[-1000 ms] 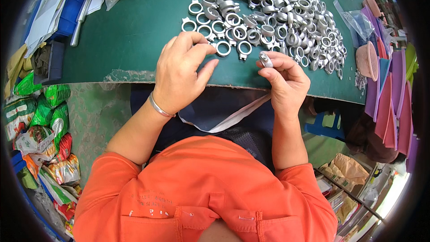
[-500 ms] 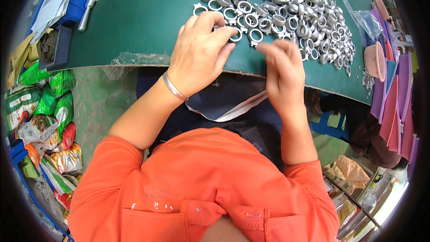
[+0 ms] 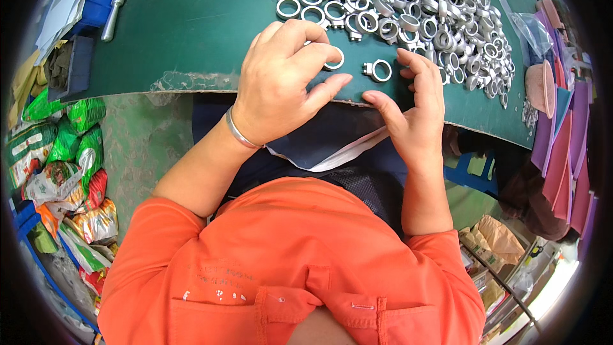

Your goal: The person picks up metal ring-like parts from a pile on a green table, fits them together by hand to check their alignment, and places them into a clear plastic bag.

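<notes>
A loose metal ring (image 3: 373, 69) lies on the near tabletop (image 3: 179, 32) between the hands, apparently set apart for easy reach. The right hand (image 3: 418, 105) has its fingers spread, empty, just beside it. The left hand (image 3: 281, 83) curls over a second ring (image 3: 340, 61), partly hiding it; whether it grips, I cannot tell. A heap of rings (image 3: 442, 9) crowds the far right.

Downward fisheye view, head height.
</notes>
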Tool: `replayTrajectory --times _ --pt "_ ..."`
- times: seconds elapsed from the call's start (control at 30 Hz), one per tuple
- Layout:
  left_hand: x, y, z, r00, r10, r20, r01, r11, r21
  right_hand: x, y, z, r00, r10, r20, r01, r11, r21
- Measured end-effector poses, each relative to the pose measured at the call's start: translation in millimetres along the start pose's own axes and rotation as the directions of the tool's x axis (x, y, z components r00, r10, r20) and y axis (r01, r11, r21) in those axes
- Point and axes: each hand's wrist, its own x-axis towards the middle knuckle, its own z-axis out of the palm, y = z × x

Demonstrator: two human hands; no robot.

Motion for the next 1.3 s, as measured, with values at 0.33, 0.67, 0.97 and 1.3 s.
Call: replayTrajectory --times 0.33,0.67,0.97,1.3 --pt "7.0 4.3 2.4 0.997 -0.071 0.025 0.070 0.997 0.037 33.4 5.1 14.9 0.953 -0.259 -0.154 0.225 0.951 -0.211" --pt "7.6 6.8 -1.7 0.997 -0.069 0.043 0.067 0.997 0.034 35.6 12.1 10.0 0.969 -0.212 -0.126 0.169 0.942 -0.289" --pt "3.1 7.3 -2.2 0.989 -0.135 -0.067 0.126 0.983 -0.131 32.3 2.6 3.0 0.960 -0.276 -0.055 0.281 0.953 0.111" --pt "5.0 5.7 -5.5 0.993 -0.113 -0.034 0.107 0.984 -0.139 61.5 11.3 -1.3 0.963 -0.223 -0.154 0.202 0.969 -0.141"
